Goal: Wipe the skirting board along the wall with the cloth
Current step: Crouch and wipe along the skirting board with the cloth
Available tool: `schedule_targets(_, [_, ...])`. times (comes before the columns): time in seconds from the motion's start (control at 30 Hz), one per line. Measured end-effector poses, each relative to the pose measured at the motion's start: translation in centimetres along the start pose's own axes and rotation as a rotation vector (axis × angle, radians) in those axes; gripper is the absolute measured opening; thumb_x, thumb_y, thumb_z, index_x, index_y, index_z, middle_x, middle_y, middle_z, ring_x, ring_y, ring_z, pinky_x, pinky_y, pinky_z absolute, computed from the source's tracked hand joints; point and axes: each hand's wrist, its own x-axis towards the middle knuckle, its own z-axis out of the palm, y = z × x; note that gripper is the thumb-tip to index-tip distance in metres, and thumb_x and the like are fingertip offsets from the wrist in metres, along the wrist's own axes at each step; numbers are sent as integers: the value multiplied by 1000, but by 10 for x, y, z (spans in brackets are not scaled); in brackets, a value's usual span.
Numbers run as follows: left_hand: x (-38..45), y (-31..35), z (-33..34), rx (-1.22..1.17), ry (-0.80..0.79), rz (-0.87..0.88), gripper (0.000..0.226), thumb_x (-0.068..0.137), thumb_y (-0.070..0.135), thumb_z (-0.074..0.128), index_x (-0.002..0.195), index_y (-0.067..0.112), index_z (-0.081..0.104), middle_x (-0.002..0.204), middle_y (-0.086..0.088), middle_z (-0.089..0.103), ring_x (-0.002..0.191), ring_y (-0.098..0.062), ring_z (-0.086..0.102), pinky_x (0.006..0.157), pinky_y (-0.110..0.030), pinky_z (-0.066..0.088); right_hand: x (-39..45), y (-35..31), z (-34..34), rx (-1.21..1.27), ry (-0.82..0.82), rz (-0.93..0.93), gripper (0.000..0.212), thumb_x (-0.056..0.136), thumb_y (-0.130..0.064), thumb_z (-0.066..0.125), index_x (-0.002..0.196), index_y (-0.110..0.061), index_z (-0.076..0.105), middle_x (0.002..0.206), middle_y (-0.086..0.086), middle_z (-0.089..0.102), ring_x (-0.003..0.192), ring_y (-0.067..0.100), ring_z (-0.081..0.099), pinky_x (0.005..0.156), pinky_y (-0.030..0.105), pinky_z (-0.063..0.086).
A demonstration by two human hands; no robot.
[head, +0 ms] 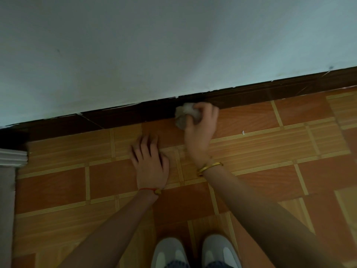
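A dark brown skirting board [123, 117] runs along the foot of a pale wall [154, 45], sloping up toward the right. A crumpled whitish cloth [184, 114] is pressed against the board near the middle of the view. My right hand [201, 130] is closed around the cloth, with a gold bangle on its wrist. Flat on the tiled floor just left of it rests my left hand [149, 163], fingers spread, holding nothing, a red string at its wrist.
Orange-brown patterned floor tiles [270, 151] fill the lower view. A grey moulded frame [11, 157] stands at the left edge where the skirting ends. Two light grey shoes [195, 252] show at the bottom, close to the wall.
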Motion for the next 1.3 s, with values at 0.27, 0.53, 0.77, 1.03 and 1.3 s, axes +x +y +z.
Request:
schedule_targets(0.27, [0,1,0,-9,-3,-6,52,94,26,44,144,9,46,149,-16,43,143,-37,33,121,-62,15,33,1,-35,30,243,39,27,79,9,63,103,-1,55,110,14,52,100,18,56,83,10,47])
schedule_targets(0.53, [-1,-1,1,1,7,3,54,94,27,43,145,10,45,149,-16,42,143,-38,33,121,-62,15,17,-13,-19,67,62,-94,24,79,8,66,98,-3,57,106,10,52,94,7,51,82,10,46])
schedule_targets(0.77, [-1,-1,1,-16,18,4,52,94,26,43,143,9,47,148,-16,43,143,-37,34,121,-62,15,66,19,-66,30,364,118,29,80,9,61,106,-4,55,113,9,53,102,14,57,88,19,50])
schedule_targets(1.03, [-2,0,4,16,7,1,53,94,27,42,144,10,45,150,-16,41,143,-37,32,120,-62,16,32,6,-35,18,66,-61,32,80,9,63,106,-5,55,117,7,48,108,16,53,93,27,51])
schedule_targets(1.3, [0,0,2,-25,-15,-20,54,93,28,39,143,9,46,149,-16,42,143,-37,32,119,-65,16,18,40,-36,-247,-175,-85,36,84,7,57,116,-9,56,122,9,48,112,19,43,93,34,48])
